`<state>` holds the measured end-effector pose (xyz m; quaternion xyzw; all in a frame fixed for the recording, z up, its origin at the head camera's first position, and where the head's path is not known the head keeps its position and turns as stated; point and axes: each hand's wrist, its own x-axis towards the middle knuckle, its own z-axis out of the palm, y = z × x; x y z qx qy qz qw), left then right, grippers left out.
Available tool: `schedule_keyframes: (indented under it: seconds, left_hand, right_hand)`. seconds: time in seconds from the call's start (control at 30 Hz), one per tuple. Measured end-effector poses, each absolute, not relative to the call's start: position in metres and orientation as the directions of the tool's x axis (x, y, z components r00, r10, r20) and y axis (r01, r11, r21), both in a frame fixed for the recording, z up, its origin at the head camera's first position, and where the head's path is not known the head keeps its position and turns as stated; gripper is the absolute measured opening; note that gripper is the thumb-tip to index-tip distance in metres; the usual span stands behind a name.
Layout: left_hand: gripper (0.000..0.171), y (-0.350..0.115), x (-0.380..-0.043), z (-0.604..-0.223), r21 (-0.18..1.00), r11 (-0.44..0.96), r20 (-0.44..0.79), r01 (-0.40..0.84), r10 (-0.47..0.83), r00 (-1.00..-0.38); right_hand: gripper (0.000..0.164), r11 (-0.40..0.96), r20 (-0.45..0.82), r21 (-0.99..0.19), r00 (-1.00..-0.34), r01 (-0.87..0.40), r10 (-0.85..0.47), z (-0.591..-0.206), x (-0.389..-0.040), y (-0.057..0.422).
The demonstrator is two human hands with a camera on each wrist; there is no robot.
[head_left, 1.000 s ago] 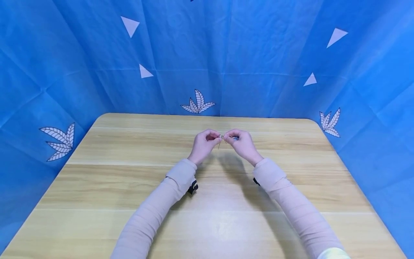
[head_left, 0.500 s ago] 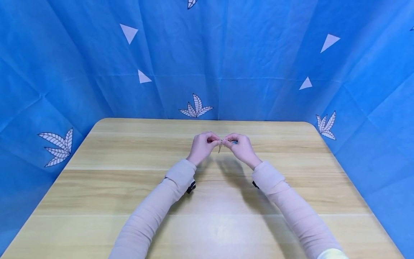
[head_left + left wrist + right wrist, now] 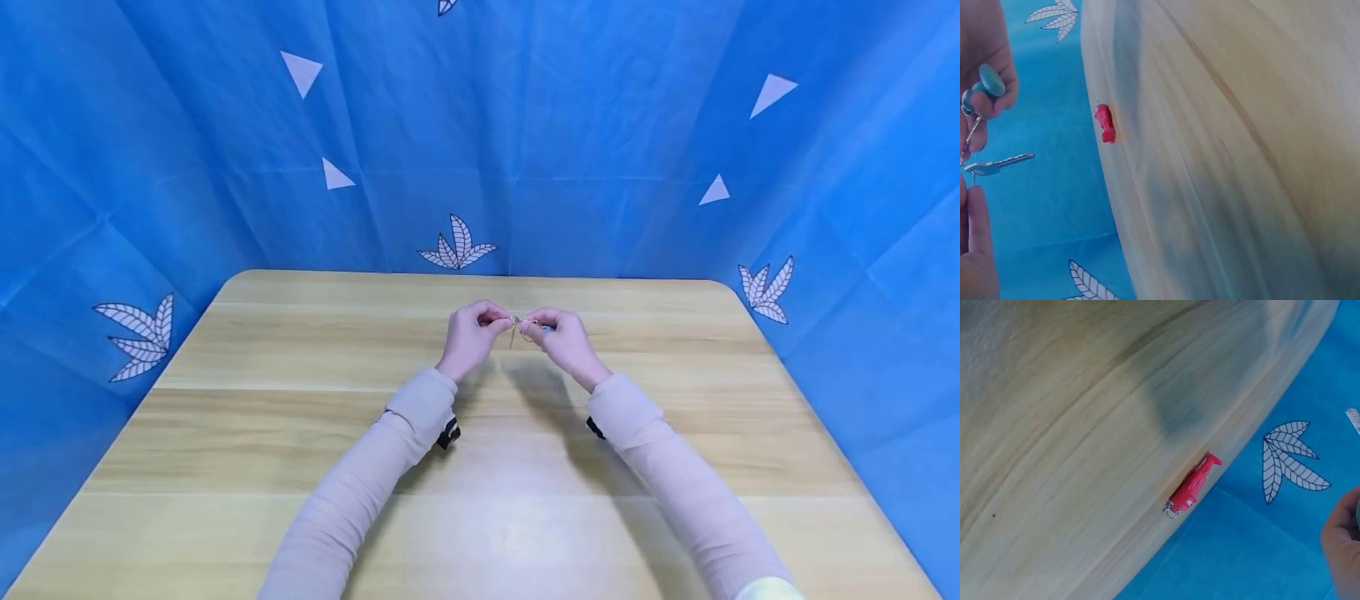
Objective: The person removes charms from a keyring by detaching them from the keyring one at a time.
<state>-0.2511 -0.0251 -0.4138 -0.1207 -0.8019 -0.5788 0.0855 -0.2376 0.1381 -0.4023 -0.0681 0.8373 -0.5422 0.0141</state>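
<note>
In the head view my left hand [image 3: 468,337] and right hand [image 3: 564,340] meet fingertip to fingertip over the far part of the table. A silvery key [image 3: 1000,164] hangs between them, its blade pointing out from the fingertips. The left thumb and finger pinch a thin metal key ring [image 3: 974,178] at the key's head. My right fingers pinch the metal links of a keychain, whose rounded turquoise charm [image 3: 991,80] shows beside the fingers in the left wrist view. Just how the ring passes through the key is too small to tell.
A red fish-shaped keychain [image 3: 1191,484] with a small metal ring lies near the far edge of the wooden table [image 3: 300,442]. Blue patterned cloth [image 3: 420,108] hangs behind the table and at both sides.
Both hands keep pinching at nearly the same spot. The key between them has turned slightly, and the gap between the fingertips shows a bit more. The head view has shifted slightly.
</note>
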Motion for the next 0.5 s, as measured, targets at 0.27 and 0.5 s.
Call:
schedule_keyframes:
  seconds: [0.27, 0.5]
  left_hand:
    - [0.014, -0.0248, -0.2496, -0.4150, 0.969, 0.149, 0.196, 0.199, 0.032, -0.980]
    - [0.012, -0.0215, -0.2506, -0.4165, 0.979, 0.078, 0.190, 0.188, -0.013, -0.982]
  right_hand:
    - [0.021, 0.364, 0.025, -0.929, -0.995, -0.060, -0.101, -0.4027, -0.2373, 0.1351]
    - [0.024, 0.293, 0.041, -0.954, -0.993, -0.072, -0.112, -0.4067, -0.2403, 0.1370]
